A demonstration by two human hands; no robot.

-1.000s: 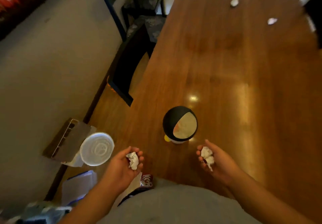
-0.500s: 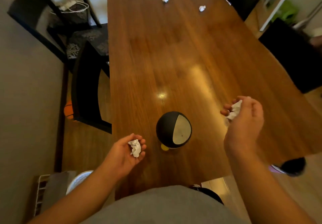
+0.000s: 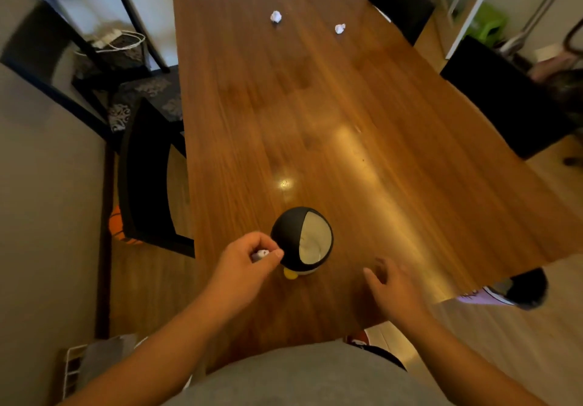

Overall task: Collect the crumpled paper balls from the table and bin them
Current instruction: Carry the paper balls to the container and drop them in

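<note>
The person stands at the near end of the long wooden table [image 3: 362,115], with a small round penguin-shaped desktop bin [image 3: 302,241] just in front of them, its pale opening turned up and to the right. The left hand [image 3: 244,263] is pinched closed around one crumpled paper ball [image 3: 262,254], only a white scrap of it showing between fingers and thumb, and it sits right against the bin's dark left side, not yet over the opening. The right hand [image 3: 391,288] hangs low over the table to the right of the bin, fingers loosely spread and blurred, with nothing in it that I can see. So I count three paper balls in sight: the one in the left hand, and two lying at the far end, a left ball [image 3: 276,16] and a right ball [image 3: 339,28], near each other but apart. Whether any are inside the bin I can't tell. By my reckoning the job is partway: one ball about to go in, two to fetch from the far end.
</note>
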